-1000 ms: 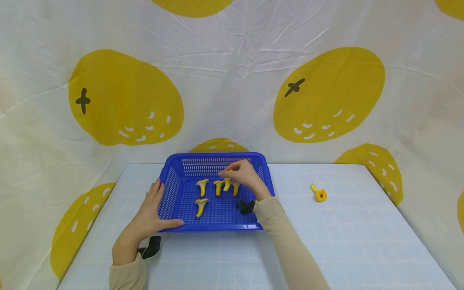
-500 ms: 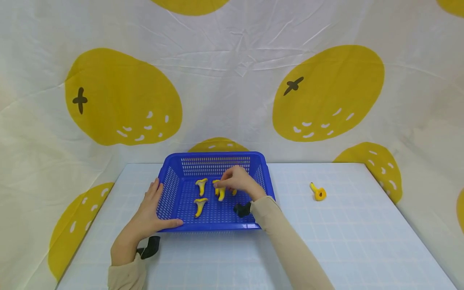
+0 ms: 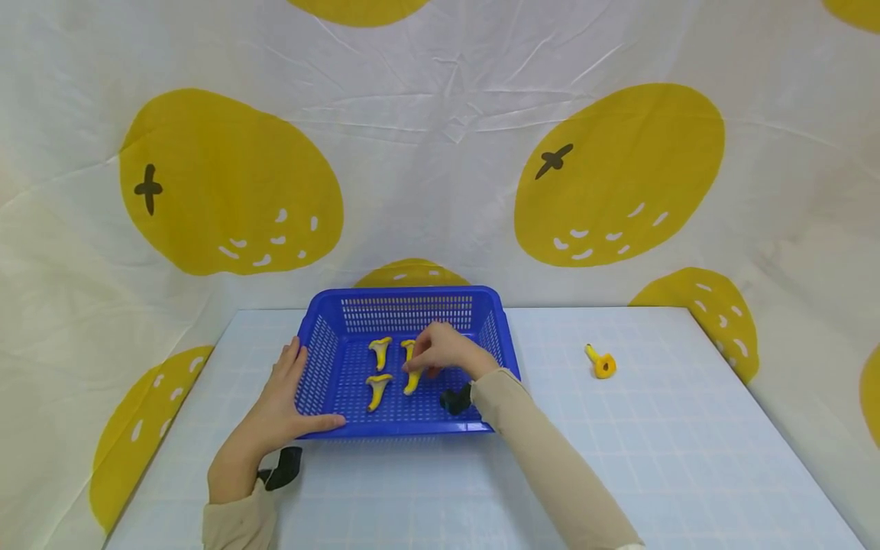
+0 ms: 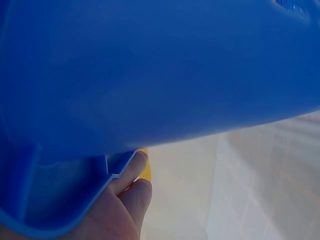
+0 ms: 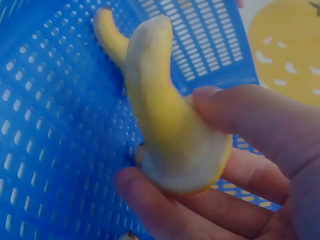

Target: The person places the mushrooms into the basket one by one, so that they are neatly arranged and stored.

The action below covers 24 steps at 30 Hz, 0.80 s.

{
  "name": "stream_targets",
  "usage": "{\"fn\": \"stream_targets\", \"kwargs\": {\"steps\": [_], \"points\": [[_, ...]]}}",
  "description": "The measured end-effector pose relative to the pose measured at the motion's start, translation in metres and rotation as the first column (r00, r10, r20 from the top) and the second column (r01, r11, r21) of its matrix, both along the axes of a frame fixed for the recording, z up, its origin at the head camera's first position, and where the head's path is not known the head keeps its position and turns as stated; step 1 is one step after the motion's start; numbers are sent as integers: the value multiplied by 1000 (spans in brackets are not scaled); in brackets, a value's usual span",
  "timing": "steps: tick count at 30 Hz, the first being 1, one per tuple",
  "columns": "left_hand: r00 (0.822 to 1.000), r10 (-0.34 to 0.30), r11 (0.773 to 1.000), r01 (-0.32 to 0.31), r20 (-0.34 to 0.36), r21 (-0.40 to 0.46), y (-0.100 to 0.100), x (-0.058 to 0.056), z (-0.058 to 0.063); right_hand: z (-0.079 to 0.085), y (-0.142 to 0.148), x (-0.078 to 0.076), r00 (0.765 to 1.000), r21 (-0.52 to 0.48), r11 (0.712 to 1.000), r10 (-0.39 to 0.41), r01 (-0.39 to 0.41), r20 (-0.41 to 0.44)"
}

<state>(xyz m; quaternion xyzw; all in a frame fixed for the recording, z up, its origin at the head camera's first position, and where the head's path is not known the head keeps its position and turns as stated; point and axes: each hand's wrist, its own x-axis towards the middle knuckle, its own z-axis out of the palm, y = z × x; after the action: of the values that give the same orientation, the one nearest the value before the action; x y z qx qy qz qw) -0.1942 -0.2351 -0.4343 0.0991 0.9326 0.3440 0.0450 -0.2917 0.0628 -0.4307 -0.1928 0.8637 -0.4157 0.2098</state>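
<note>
My right hand (image 3: 447,353) is over the blue basket (image 3: 321,424), pinching a yellow chanterelle mushroom (image 5: 165,115) between thumb and fingertips. In the right wrist view its pale stem points up and its cap sits among the fingers. Two chanterelles (image 3: 380,353) lie to the left on the basket floor. Another chanterelle (image 3: 409,347) is partly hidden behind the held one. My left hand (image 3: 271,409) rests at the basket's front left corner, fingers straight along the left side and thumb on the front rim. Its fingers (image 4: 137,200) touch the basket's outside in the left wrist view.
One yellow chanterelle (image 3: 603,363) lies on the pale checked table (image 3: 674,443) to the right of the basket. A white cloth (image 3: 454,191) with yellow fruit prints hangs behind. Black wrist devices (image 3: 283,470) sit under both wrists.
My right hand has moved lower and nearer within the basket, carrying the mushroom slightly left and toward the front. It now covers the chanterelle at the right. My left hand stays on the rim.
</note>
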Motion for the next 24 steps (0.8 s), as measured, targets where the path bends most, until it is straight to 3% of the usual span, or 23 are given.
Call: {"fn": "stream_targets", "kwargs": {"steps": [11,24], "points": [[1000,-6,1000,6,-9,-7,-1,-1,-1,-4,-5,0,996,3,997,77,-77,38],[1000,-8,1000,8,-10,1,-1,0,1,-7,-8,-2,997,33,998,43,-45,59]]}}
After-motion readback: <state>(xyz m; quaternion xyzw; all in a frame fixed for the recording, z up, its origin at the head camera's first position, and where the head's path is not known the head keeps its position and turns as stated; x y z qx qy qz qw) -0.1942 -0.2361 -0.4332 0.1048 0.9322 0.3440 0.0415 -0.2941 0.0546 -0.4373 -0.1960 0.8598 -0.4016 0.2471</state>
